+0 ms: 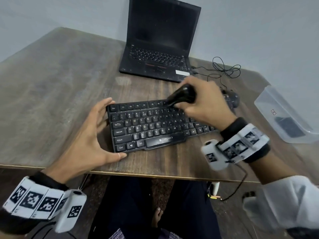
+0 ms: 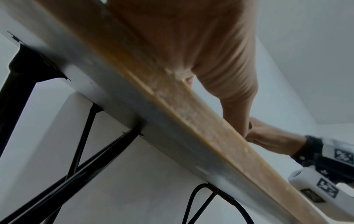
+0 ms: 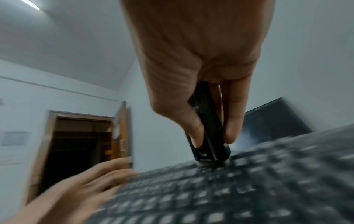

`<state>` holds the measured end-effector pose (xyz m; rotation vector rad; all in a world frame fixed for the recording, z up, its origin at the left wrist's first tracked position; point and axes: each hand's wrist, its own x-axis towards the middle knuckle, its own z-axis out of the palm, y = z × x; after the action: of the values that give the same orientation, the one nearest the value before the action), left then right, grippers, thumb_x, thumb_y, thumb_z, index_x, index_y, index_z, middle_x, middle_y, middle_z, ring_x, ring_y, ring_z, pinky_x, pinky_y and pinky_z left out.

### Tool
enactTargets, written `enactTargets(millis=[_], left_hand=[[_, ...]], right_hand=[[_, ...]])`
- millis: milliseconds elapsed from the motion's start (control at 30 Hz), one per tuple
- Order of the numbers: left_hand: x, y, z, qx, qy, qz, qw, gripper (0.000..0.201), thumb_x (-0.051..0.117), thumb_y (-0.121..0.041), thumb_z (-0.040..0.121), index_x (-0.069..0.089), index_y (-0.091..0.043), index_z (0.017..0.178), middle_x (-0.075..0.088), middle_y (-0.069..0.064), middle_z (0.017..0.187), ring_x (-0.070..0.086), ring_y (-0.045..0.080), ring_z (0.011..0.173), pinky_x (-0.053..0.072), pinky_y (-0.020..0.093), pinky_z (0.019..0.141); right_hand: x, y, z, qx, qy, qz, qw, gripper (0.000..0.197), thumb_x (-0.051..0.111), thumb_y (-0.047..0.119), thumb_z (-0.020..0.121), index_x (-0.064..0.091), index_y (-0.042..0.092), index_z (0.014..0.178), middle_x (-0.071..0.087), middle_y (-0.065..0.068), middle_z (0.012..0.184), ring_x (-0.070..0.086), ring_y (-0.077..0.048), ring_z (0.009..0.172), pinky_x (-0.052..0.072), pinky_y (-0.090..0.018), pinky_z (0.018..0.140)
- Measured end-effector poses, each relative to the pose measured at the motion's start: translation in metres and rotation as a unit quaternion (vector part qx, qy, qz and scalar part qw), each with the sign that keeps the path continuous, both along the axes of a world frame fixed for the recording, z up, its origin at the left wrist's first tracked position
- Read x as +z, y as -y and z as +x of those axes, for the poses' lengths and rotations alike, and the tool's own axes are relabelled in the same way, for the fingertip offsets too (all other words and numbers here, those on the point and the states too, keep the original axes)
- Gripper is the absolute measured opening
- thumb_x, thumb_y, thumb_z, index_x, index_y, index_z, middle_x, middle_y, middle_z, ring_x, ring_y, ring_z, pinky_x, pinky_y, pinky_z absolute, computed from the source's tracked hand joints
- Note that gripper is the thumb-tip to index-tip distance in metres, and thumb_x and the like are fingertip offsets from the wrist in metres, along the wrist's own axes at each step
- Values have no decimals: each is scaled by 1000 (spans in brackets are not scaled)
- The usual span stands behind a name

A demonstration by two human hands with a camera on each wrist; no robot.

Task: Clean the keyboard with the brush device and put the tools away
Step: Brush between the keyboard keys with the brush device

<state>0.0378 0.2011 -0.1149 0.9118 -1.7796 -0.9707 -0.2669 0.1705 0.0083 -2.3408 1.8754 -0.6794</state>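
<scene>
A black keyboard (image 1: pixel 151 125) lies on the wooden table (image 1: pixel 60 92), near its front edge. My left hand (image 1: pixel 105 128) holds the keyboard's left end, thumb at the front corner and fingers at the back corner. My right hand (image 1: pixel 198 102) grips a black brush device (image 1: pixel 183 97), whose tip touches the upper key rows right of centre. The right wrist view shows the brush device (image 3: pixel 208 136) pinched between thumb and fingers, its end on the blurred keyboard (image 3: pixel 229 189), with the left hand (image 3: pixel 80 186) beyond. The left wrist view shows only the left hand (image 2: pixel 201 45), the table edge (image 2: pixel 172 106) and the right hand (image 2: pixel 268 136).
An open black laptop (image 1: pixel 160 49) stands behind the keyboard. A black mouse (image 1: pixel 231 99) and its tangled cable (image 1: pixel 224 69) lie behind my right hand. A clear plastic container (image 1: pixel 284 118) with a dark item inside sits at the table's right edge.
</scene>
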Motion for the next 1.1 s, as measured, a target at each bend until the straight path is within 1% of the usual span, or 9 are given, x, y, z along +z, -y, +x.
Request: enactTargets(millis=[133,267,433,533,667,800,967,1033,1100], left_hand=[[-1,2,0,4,-13,6,1000,137,100,-8,44,24,-26,156,39,-7,158,38,13,148,34,44,121],[-2,1,-1,43,-6,13,999,125,102,-10,42,34,-29,145,59,-5,134,59,13,127,48,52,108],[1,0,0,17,-7,9,1000,141,102,-2,42,24,-37,154,35,-15,160,31,9,151,36,46,118],[1,-1,0,10,-3,17,1000,140,101,-2,44,23,-41,153,32,-20,160,29,5,151,36,51,117],[4,-2,-1,12,-5,18,1000,138,100,-2,45,24,-44,151,32,-21,160,28,4,151,36,49,117],[2,-2,0,8,-3,14,1000,138,100,0,44,25,-40,153,32,-20,161,28,6,151,36,45,117],[5,-3,-3,-14,-46,-11,999,127,95,-18,46,27,-27,153,43,-15,153,44,10,143,41,24,113],[6,-5,-3,-13,-49,-3,999,126,94,-17,46,27,-28,152,42,-16,153,44,9,143,42,27,113],[4,-3,-2,1,-34,6,999,134,100,-8,44,26,-30,154,37,-14,158,33,10,150,37,43,118]], right_hand=[[-17,-23,98,142,-18,-18,990,42,84,18,73,64,20,110,78,-3,88,74,-28,81,61,-37,76],[-16,-33,140,186,-57,-20,981,43,77,15,72,61,16,111,70,-8,77,68,-43,77,48,-40,62],[-15,-28,59,78,-38,22,996,43,84,18,76,62,21,113,78,-6,97,74,-32,92,62,-46,82],[-11,-22,-13,-53,-26,23,998,40,86,14,79,66,23,112,78,-2,103,73,-25,98,59,-36,91],[-6,-11,-55,-141,-8,26,990,39,88,18,79,68,21,112,77,-1,102,72,-26,102,57,-38,91],[-16,-31,17,-20,39,28,999,41,89,20,75,68,23,110,78,3,99,74,-20,94,62,-40,88],[-38,-63,126,164,15,35,986,47,79,18,72,58,23,114,75,-2,85,71,-35,79,60,-46,73],[-37,-63,124,164,11,34,986,47,79,17,73,58,22,115,75,-2,85,71,-35,79,59,-46,73],[-34,-57,93,112,28,38,993,46,82,17,76,60,25,116,78,-2,94,74,-30,86,62,-45,79]])
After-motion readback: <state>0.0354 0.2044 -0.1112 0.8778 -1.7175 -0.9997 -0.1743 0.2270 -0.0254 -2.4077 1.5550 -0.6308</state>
